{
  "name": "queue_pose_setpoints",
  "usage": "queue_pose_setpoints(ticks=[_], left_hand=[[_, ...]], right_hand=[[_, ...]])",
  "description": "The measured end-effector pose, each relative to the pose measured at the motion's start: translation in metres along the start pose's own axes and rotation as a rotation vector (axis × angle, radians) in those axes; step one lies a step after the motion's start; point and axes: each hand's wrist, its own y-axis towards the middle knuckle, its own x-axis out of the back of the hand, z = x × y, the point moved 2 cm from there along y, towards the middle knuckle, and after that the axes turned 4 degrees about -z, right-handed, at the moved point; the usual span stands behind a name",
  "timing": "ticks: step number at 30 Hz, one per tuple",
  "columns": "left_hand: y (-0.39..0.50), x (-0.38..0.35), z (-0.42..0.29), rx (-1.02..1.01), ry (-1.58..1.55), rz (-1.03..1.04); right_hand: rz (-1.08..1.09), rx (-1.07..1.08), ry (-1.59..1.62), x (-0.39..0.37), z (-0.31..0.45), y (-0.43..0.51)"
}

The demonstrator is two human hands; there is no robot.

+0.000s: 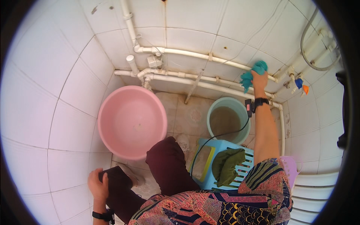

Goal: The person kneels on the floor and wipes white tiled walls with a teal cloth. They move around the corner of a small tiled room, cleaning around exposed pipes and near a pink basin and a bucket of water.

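Note:
My right hand (260, 80) is closed around a crumpled teal cloth (259, 67) and presses it against the upper white wall pipe (236, 64) near its right end. Below and left of that hand, a light green bucket (209, 123) on the floor holds murky brown water (225, 121). At lower left, my left hand (98, 184) rests on my bent knee in dark trousers, with its thumb apart from the fingers and nothing held. A wide pink plastic basin (132, 121) stands on the floor ahead of that knee; only small specks show on its bottom.
A blue plastic rack (205, 163) with a dark green cloth (228, 166) on it is close by my right side. Lower pipes (174, 79) run along the tiled wall. Blue (298, 83) and orange (305, 89) valve handles and a flexible hose (303, 53) are at right.

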Motion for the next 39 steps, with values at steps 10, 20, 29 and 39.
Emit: queue_pose_setpoints(ticks=[10, 20, 29, 39], left_hand=[[-0.006, 0.003, 0.018, 0.030, -0.017, -0.034], [-0.013, 0.011, 0.020, 0.054, -0.028, -0.044], [-0.013, 0.013, 0.025, 0.114, -0.087, -0.009], [-0.018, 0.025, 0.025, 0.109, -0.090, -0.026]], right_hand=[[-0.259, 0.410, 0.587, 0.030, 0.119, -0.071], [0.327, 1.039, -0.135, -0.103, 0.152, -0.143], [0.454, 1.214, -0.399, -0.134, 0.131, -0.131], [0.212, 1.160, -0.411, -0.155, 0.142, -0.158]])
